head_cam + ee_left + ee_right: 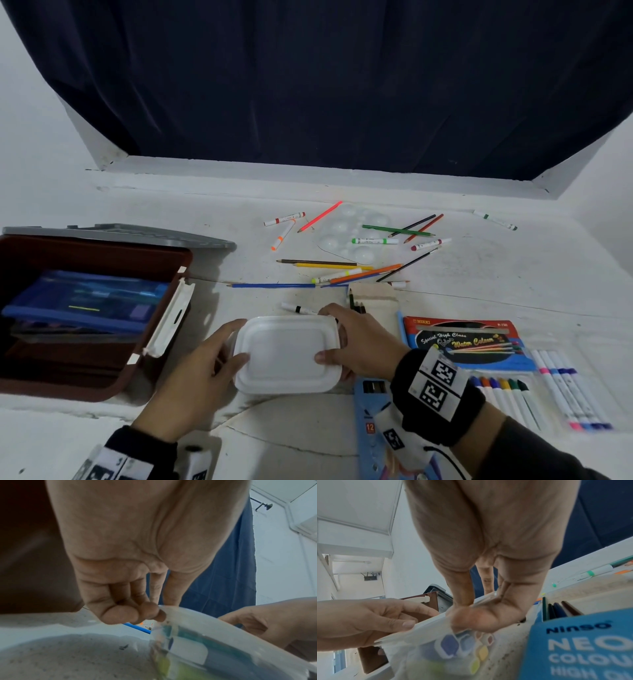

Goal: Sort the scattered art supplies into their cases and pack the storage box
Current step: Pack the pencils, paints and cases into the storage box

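A white lidded plastic container [287, 353] sits on the white table near its front edge, between both hands. My left hand [219, 353] grips its left rim, thumb on the lid and fingers curled under the edge [150, 612]. My right hand [346, 342] holds its right side, thumb on the lid and fingers round the far corner [471, 616]. Through the container's clear wall [453, 646] several coloured paint pots show. The brown storage box [85, 308] stands open at the left with a blue pencil case [89, 301] inside.
Loose pencils and markers [342, 270] and a clear palette [352, 233] lie scattered behind the container. Right of it are a Water Colour pack [469, 342], rows of markers [561, 387] and a blue colour-pencil box [373, 431]. A dark curtain [308, 85] hangs behind.
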`<state>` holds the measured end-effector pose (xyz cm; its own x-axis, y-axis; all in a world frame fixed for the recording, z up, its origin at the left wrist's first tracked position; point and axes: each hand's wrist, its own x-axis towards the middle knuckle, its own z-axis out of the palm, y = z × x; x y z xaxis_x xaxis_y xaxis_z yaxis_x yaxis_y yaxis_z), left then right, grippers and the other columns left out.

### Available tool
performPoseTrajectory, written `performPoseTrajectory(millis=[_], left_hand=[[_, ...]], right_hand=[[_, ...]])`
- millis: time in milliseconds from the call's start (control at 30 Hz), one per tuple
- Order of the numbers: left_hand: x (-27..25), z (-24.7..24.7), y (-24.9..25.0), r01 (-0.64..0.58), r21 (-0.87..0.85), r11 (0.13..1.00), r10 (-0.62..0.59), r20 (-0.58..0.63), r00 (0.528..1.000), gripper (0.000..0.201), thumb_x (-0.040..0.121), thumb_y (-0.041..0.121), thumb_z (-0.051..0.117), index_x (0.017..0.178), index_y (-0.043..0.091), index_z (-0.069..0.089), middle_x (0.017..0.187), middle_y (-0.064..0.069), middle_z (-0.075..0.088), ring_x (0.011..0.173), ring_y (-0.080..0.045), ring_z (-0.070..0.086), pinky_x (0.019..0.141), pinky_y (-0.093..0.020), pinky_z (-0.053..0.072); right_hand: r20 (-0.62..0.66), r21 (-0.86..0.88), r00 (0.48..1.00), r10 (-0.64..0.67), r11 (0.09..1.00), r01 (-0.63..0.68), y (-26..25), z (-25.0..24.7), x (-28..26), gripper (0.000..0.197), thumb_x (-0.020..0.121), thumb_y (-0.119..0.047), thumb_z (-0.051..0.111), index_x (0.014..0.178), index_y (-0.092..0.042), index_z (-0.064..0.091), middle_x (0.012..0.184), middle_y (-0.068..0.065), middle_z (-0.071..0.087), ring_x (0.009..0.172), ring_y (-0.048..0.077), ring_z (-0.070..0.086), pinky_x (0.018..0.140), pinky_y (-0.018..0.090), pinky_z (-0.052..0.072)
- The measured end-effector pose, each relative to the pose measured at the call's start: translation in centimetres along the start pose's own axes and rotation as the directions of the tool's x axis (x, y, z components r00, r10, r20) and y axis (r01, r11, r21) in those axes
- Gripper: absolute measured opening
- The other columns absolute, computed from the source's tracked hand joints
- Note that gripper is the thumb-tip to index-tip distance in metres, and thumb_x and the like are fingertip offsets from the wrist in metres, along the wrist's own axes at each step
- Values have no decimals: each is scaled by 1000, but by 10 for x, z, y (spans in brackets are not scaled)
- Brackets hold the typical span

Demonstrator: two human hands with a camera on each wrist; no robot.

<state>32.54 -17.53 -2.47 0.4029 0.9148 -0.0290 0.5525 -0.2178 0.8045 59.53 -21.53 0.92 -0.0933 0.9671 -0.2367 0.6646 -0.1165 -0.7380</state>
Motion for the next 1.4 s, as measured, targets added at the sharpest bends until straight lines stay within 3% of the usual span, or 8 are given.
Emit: performPoseTrajectory(millis=[333, 600, 800, 900, 1033, 1133, 1333, 1400], left_hand=[[-11, -6, 10, 50, -39, 998, -48, 54, 997, 63, 86, 13, 76, 130, 47, 46, 80, -5, 58, 65, -16, 57, 62, -22, 50], [-10, -6, 15, 87, 36, 996, -86, -36, 996, 61, 81, 12, 80, 135, 29, 57, 72, -7, 56, 56, -5, 50, 58, -12, 41], [-15, -2, 14, -154, 359, 920, 200, -96, 975, 57, 75, 20, 84, 128, 27, 64, 110, 13, 50, 99, -6, 54, 95, -15, 37], [-11, 6, 23, -274, 328, 904, 301, -32, 953, 46, 88, 45, 59, 131, 28, 62, 131, 12, 54, 122, -7, 53, 105, -14, 34], [-2, 19, 34, -366, 307, 879, 358, 84, 930, 60, 94, 62, 39, 137, 25, 59, 146, 10, 49, 138, -4, 41, 115, -11, 22], [5, 26, 35, -311, 341, 887, 265, 175, 948, 91, 80, 88, 13, 147, 35, 44, 152, 20, 34, 146, 0, 25, 119, -16, 17], [10, 25, 31, -260, 363, 895, 202, 190, 961, 82, 72, 76, 37, 144, 37, 46, 153, 24, 27, 142, 6, 17, 112, -10, 11], [13, 24, 23, -263, 351, 899, 214, 172, 962, 78, 73, 73, 44, 141, 36, 50, 152, 23, 32, 141, 4, 22, 113, -13, 14]], right_hand=[[-18, -10, 1000, -26, 1000, 26, -2, 4, -9, 64, 75, -32, 83, 129, -21, 51, 106, -8, 58, 98, 10, 58, 77, 17, 52], [-97, -8, 995, -31, 1000, 30, 0, 11, -4, 64, 73, -33, 85, 128, -23, 53, 97, -17, 53, 86, -1, 54, 67, 6, 45], [-242, -277, 970, -34, 960, -36, 2, 9, -16, 45, 83, -59, 65, 112, -25, 59, 95, -9, 54, 85, 9, 54, 72, 23, 44], [-298, -380, 952, -73, 924, -48, 18, -5, -23, 45, 95, -61, 40, 92, -19, 57, 89, -12, 51, 82, 9, 52, 69, 18, 42], [-77, -625, 997, 18, 778, -62, 40, -16, -36, 43, 103, -48, 36, 129, -19, 55, 120, -1, 56, 111, 19, 54, 98, 37, 45], [-11, -630, 998, 69, 774, -60, 42, -15, -44, 49, 104, -47, 33, 139, -15, 45, 133, 4, 52, 123, 25, 49, 102, 36, 40], [25, -671, 994, 107, 739, -63, 40, 4, -55, 73, 99, -63, 15, 148, -12, 34, 151, 12, 34, 138, 32, 35, 112, 43, 36], [52, -735, 997, 63, 678, -5, 37, 10, -57, 59, 101, -51, 39, 145, -11, 38, 147, 13, 35, 131, 34, 39, 107, 46, 40]])
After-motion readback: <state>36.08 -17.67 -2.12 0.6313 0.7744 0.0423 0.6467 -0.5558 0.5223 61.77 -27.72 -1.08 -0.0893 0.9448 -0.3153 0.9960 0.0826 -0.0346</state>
